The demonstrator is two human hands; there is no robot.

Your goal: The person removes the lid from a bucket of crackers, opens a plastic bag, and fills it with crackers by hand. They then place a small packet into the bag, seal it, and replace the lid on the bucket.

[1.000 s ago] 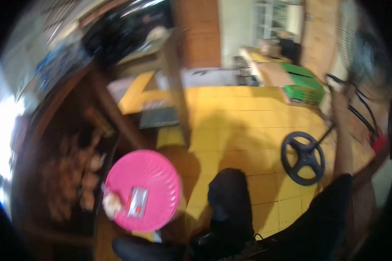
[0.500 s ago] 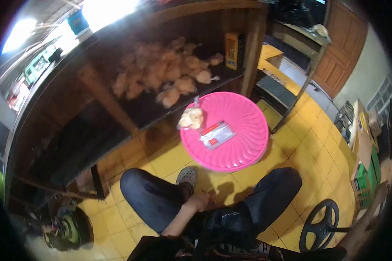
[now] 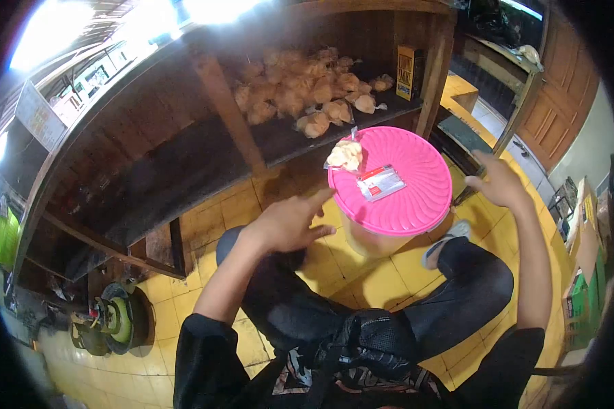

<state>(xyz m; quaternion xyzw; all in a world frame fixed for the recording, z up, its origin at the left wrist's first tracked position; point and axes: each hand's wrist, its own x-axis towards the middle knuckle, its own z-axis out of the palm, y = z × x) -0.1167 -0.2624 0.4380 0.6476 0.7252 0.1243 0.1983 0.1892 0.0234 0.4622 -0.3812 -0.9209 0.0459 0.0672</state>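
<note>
In the head view a pink ribbed lid [image 3: 416,198] tops a see-through tub [image 3: 368,242] standing on the floor in front of me. On the lid's left side rests a small knotted clear bag of pale pieces [image 3: 346,155]. Beside it lies a flat red-and-white plastic packet [image 3: 382,183]. My left hand [image 3: 290,221] hovers just left of the lid, empty, with thumb and fingers apart. To the lid's right my right hand [image 3: 501,183] is raised, also empty, its fingers spread. Neither hand appears to grip anything.
Many similar knotted bags [image 3: 307,85] are heaped on a dark wooden shelf [image 3: 184,146], with a yellow-and-black box [image 3: 408,71] at its right end. A green gas cylinder [image 3: 121,320] stands at lower left. Cartons [image 3: 583,286] line the right side.
Both hands have risen and parted to either side of the lid; the left was low between my knees. The view has shifted, so the tub's side shows. Bag and packet stay on the lid.
</note>
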